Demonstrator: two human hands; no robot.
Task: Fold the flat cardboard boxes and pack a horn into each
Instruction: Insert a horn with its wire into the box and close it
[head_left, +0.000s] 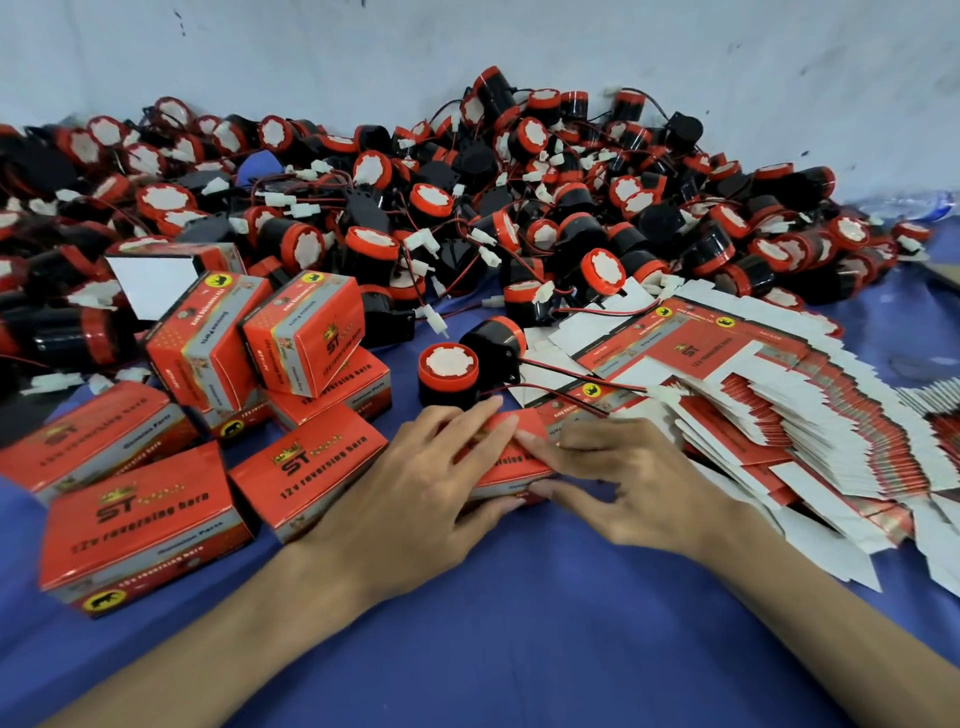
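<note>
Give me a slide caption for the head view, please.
Left hand and right hand hold a red box on blue cloth; folded boxes left, flats right, horns behind.

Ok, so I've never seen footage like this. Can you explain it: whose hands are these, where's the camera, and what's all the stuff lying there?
There is no machine here. These are a person's two bare hands, filmed by one wide-angle camera worn on their head, looking forward and down. That is why the forearms come in from the bottom edge. The left hand and right hand hold one red box between them, fingers on top and thumbs at its near side. On the blue cloth lies a big pile of black and red horns at the back. Folded boxes are on the left, and a fanned stack of flat boxes is on the right. Two loose horns sit just beyond the hands.
</note>
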